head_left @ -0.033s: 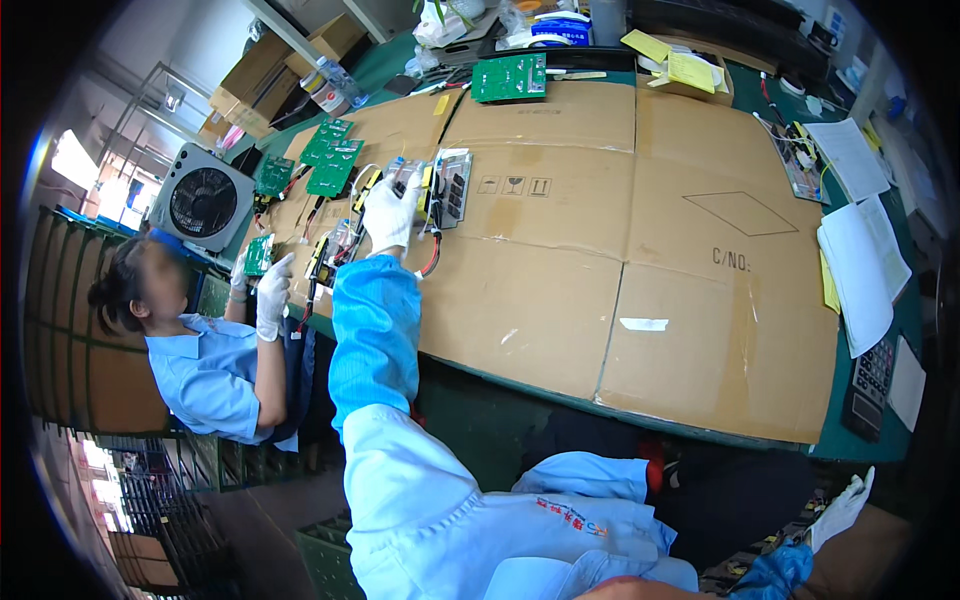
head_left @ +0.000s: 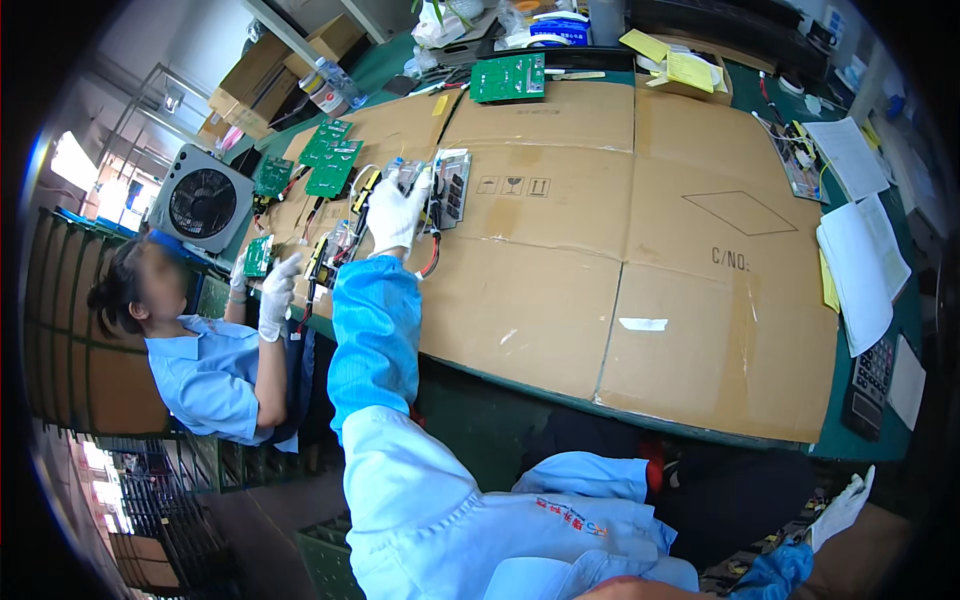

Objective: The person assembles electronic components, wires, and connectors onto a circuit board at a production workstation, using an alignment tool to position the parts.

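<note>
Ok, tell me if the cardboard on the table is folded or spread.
Spread: the cardboard lies flat, its creases opened out and its printed marks facing up.

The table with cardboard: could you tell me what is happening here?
The person's gloved left hand is over modules on the cardboard; whether it grips one is unclear. The right hand is off the table, at lower right. At left, a co-worker's hand holds a small green board. More green boards lie nearby.
</note>
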A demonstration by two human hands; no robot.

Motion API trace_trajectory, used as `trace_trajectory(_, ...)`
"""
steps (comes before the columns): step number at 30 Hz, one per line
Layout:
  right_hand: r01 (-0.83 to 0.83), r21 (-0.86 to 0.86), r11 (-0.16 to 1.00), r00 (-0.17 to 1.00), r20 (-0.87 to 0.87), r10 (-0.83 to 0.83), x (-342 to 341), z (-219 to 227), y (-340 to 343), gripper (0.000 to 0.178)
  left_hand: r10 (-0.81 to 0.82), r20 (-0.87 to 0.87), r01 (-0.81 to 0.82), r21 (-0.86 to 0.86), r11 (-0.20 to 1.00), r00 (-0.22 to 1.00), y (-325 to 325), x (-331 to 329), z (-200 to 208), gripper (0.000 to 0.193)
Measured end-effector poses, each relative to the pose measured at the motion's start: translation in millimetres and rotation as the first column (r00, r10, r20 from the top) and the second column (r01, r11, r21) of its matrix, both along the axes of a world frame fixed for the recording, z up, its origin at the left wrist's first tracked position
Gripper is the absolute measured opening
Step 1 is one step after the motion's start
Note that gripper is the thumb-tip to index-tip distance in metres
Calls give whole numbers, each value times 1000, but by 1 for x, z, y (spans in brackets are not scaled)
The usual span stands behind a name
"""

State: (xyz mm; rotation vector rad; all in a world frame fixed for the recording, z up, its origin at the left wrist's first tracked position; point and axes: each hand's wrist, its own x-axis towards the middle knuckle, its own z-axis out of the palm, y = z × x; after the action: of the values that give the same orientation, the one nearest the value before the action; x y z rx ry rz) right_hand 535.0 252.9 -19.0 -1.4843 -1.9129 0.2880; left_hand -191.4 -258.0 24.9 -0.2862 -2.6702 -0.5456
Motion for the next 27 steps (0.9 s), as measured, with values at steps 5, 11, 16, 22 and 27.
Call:
trace_trajectory(5, -23, 13, 1000, 1000, -13, 24, 3, -8, 4, 38, 59, 108, -19, -338, 941, 992, 28, 24, 14, 64)
trace_trajectory(11, -20, -16, 1000, 997, -73, 18, -31, 32, -16, 36, -75, 157, 82, -38, 996, 985, 40, 37, 3, 51)
trace_trajectory(16, -281, 91, 955, 895, -335, 295, -119, 79, -49, 33, -563, 334, 499, 263, 826, 756, 138, 128, 40, 60)
trace_trajectory(22, -811, 88, 578, 583, 38, 812, -249, 119, -98, 51, -835, 302, 845, 141, 516, 460, 232, 214, 32, 64)
trace_trajectory(27, -870, 198, 452, 494, 322, 808, -295, 107, -109, 53, -923, 276, 696, 606, 384, 268, 225, 195, 67, 68)
